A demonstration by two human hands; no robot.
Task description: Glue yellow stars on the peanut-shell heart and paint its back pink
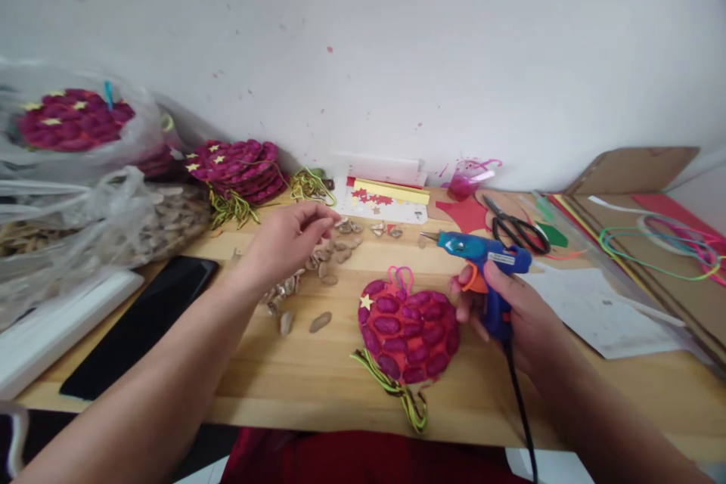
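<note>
My right hand (510, 295) grips a blue hot glue gun (470, 246) with an orange trigger, its nozzle pointing left. Below and left of it lies a heart-shaped craft piece (408, 329) covered in purple shells, with one pale yellow star (366, 302), a pink loop on top and a green-and-brown cord tassel. My left hand (298, 242) is closed in a pinch over the loose brown shells (340, 248); whatever sits between its fingertips is too small to make out. Beyond it, small red and yellow stars (371, 197) lie on a white sheet.
Scissors (516, 227) and red paper (465, 213) lie at the back right, near a pink cup (465, 178). Stacked purple pieces (238, 166) and plastic bags (125, 197) fill the left, behind a black phone (141, 321). Cardboard (640, 219) with coloured cord (658, 253) lies right.
</note>
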